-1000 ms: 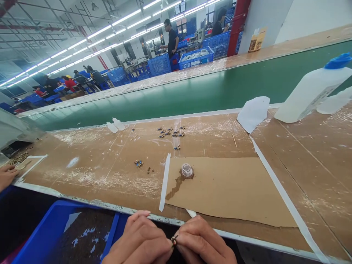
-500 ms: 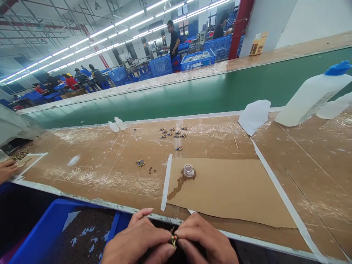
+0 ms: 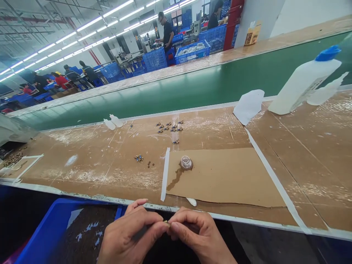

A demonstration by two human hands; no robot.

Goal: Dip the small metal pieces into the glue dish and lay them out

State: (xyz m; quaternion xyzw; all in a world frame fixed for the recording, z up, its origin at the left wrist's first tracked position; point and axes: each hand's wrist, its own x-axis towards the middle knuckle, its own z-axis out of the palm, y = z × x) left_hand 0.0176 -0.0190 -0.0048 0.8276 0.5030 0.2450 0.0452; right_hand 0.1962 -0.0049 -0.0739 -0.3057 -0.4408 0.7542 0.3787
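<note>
At the table's front edge my left hand (image 3: pixel 132 233) and my right hand (image 3: pixel 196 234) meet, thumbs and forefingers pinched. A small brass-coloured metal piece (image 3: pixel 165 221) shows between the fingertips; most of it is hidden, and both hands appear to grip it. Beyond them, a small clear cup (image 3: pixel 186 162) rests on a cardboard sheet (image 3: pixel 228 179), with a wet brown stain around it. Left of the sheet lie a little pile of blue-and-brass parts (image 3: pixel 139 158) and several small brown round pieces (image 3: pixel 150 164). Farther back, several similar metal parts (image 3: pixel 170 127) are spread out.
A blue bin (image 3: pixel 49 223) stands below the table at left. Two small white bottles (image 3: pixel 112 121) lie near the green belt (image 3: pixel 154 91). A large white bottle (image 3: pixel 305 84) stands at right beside a sheet of white paper (image 3: pixel 249 105). People work in the background.
Both hands have turned around the small piece, which is now more covered by the fingertips. The view has shifted slightly, and another person's hand at the far left has left the picture.
</note>
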